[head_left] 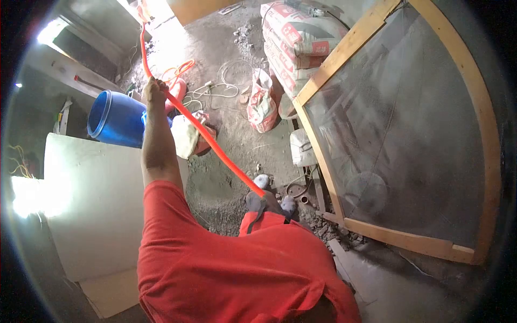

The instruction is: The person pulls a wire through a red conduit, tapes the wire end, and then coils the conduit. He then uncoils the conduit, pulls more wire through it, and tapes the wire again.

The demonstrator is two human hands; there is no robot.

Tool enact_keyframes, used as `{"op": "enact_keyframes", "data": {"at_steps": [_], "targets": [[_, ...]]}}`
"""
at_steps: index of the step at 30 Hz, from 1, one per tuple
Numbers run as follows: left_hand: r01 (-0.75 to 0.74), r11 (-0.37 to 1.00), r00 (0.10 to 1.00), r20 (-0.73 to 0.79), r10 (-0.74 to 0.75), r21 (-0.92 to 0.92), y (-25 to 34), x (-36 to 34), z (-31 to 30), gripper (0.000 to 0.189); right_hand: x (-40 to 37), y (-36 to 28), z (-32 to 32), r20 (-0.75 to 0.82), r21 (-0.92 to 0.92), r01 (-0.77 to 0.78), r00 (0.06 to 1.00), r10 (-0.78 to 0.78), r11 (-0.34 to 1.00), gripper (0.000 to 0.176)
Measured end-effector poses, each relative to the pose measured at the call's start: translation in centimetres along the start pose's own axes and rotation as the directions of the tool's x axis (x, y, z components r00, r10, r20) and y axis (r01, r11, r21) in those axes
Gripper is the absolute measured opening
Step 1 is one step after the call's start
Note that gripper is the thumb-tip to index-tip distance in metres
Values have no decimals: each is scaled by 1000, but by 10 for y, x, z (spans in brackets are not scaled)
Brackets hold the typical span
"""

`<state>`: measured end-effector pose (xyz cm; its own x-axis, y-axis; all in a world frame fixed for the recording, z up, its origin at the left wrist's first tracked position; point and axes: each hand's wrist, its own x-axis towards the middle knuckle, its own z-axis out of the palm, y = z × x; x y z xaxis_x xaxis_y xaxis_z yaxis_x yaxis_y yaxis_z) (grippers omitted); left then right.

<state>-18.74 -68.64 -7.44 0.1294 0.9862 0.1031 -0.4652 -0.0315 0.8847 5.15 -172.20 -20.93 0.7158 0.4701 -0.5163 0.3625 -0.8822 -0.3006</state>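
Note:
My left hand (pixel 155 89) is stretched far forward, its fingers wrapped round a bright orange hose (pixel 207 134). One length of the hose runs on from the hand toward the bright area at the back. The other length slopes down toward my feet (pixel 262 181), where it passes out of sight by my legs. Close beside the hand lie a blue plastic barrel (pixel 116 118), tipped on its side, and a loose orange coil (pixel 183 68) on the floor. My right hand is not visible; my red shirt fills the lower middle.
Stacked printed sacks (pixel 293 40) and a crumpled sack (pixel 262 105) stand beyond. A wood-framed mesh screen (pixel 404 124) leans on the right, near a white jerrycan (pixel 302 148). A pale board (pixel 102 199) is at left. Cable (pixel 218 91) and rubble (pixel 326 231) lie on the floor.

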Motion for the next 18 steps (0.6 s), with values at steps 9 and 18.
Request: {"op": "enact_keyframes", "data": {"at_steps": [9,18], "targets": [[731,658,596,302,-744,180,-157,-294,131,17,-19,14,10,44,-25,-39,998,40,999,34],[937,289,156,506,-848,196,-213,-469,173,30,50,-16,25,65,120,-54,997,46,991,32]]}}
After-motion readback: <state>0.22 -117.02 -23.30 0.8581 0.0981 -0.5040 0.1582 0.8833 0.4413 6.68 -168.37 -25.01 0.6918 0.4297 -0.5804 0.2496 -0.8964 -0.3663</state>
